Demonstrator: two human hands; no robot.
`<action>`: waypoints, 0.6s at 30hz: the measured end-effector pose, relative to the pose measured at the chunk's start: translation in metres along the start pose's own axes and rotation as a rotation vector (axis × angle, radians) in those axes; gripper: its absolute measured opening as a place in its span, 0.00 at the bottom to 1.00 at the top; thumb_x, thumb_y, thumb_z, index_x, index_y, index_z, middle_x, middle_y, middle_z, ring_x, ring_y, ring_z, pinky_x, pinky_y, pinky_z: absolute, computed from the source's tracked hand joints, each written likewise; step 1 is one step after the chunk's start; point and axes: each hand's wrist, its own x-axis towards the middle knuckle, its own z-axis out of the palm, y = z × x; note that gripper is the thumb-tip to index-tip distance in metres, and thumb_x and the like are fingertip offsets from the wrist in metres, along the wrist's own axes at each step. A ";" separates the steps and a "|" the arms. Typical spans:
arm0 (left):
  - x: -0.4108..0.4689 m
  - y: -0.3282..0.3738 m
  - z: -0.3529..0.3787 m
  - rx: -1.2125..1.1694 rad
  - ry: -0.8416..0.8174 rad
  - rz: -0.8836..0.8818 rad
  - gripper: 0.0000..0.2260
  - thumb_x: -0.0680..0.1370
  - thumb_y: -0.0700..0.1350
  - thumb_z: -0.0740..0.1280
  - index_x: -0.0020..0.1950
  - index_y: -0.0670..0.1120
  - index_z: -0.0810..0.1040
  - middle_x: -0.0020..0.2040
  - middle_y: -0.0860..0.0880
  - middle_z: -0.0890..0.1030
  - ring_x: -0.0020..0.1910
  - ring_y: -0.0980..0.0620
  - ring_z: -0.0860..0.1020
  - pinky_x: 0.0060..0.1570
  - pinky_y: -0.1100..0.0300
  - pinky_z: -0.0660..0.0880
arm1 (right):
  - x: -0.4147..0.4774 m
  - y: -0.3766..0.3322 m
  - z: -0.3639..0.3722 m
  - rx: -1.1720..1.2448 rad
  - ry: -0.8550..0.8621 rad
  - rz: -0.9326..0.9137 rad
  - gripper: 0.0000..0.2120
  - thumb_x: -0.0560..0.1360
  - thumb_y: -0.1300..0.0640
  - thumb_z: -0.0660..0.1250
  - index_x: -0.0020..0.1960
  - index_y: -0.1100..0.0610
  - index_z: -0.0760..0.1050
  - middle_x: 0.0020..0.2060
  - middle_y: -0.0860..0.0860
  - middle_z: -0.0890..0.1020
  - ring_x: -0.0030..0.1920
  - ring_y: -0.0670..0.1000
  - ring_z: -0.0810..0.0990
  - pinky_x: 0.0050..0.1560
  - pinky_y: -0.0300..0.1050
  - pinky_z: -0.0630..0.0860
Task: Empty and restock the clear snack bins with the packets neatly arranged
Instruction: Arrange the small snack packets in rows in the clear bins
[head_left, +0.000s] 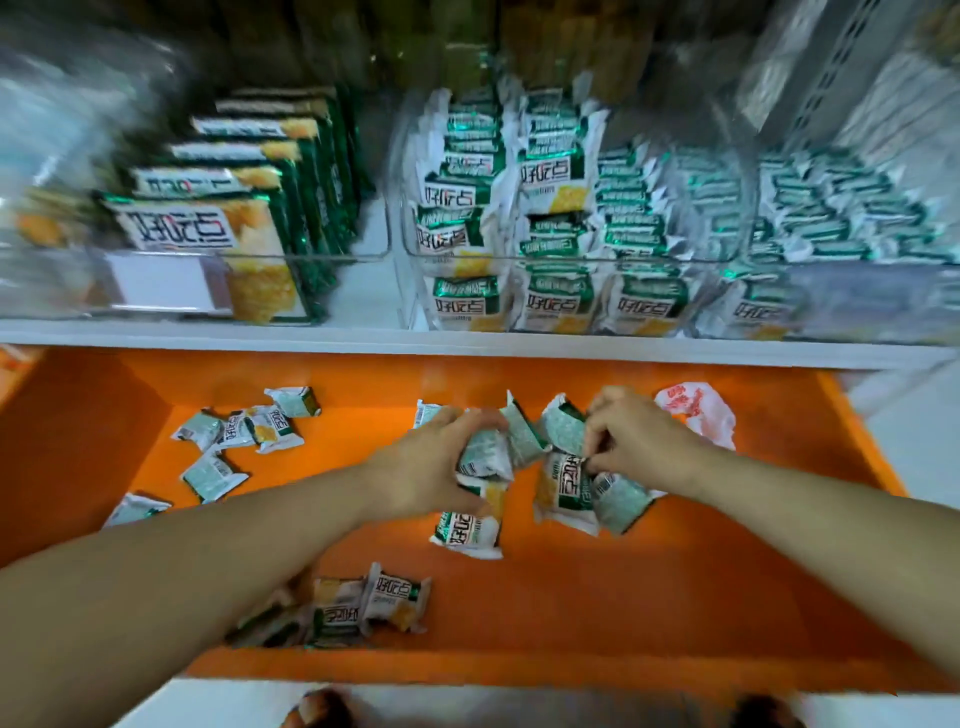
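Snack packets (485, 457) are bunched in the middle of the orange shelf (623, 597), and both hands are right in among them. The left hand (431, 467) has fingers and thumb curled round a clump of them. The right hand (639, 441) pinches the edge of another packet (563, 431) just beside that clump. More lie under and between the hands, with one face-up packet (470, 530) below the left thumb.

Moving outward, there's a loose scatter (249, 428) towards the shelf's far left corner. A small heap (374, 605) sits at the near edge, partly under the left forearm. A crumpled white bag (698, 413) with red print lies by the far right corner.

Up on the white shelf (363, 343), the clear bin (519, 257) stands packed with rows of the same packets. To its left, a second bin (332, 254) holds larger packs (218, 223). The bin to the right is blurred but also looks full.
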 end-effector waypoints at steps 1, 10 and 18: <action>-0.009 0.011 -0.011 0.039 0.007 0.033 0.38 0.69 0.52 0.76 0.72 0.60 0.58 0.67 0.50 0.63 0.60 0.47 0.73 0.56 0.51 0.75 | -0.011 -0.008 -0.013 -0.017 0.010 -0.011 0.04 0.70 0.59 0.74 0.44 0.58 0.82 0.50 0.49 0.69 0.54 0.49 0.71 0.46 0.36 0.64; -0.075 0.111 -0.099 0.124 0.308 0.243 0.34 0.70 0.54 0.75 0.68 0.68 0.57 0.68 0.59 0.62 0.55 0.59 0.69 0.50 0.69 0.71 | -0.097 -0.058 -0.138 0.074 0.363 -0.066 0.11 0.67 0.64 0.76 0.34 0.52 0.78 0.45 0.47 0.70 0.42 0.45 0.74 0.38 0.23 0.66; -0.036 0.152 -0.149 -0.018 0.654 0.277 0.34 0.69 0.53 0.76 0.65 0.67 0.58 0.70 0.56 0.64 0.67 0.57 0.65 0.59 0.65 0.63 | -0.071 -0.057 -0.194 0.265 0.733 -0.021 0.12 0.66 0.65 0.77 0.33 0.53 0.76 0.43 0.44 0.68 0.37 0.43 0.72 0.37 0.23 0.68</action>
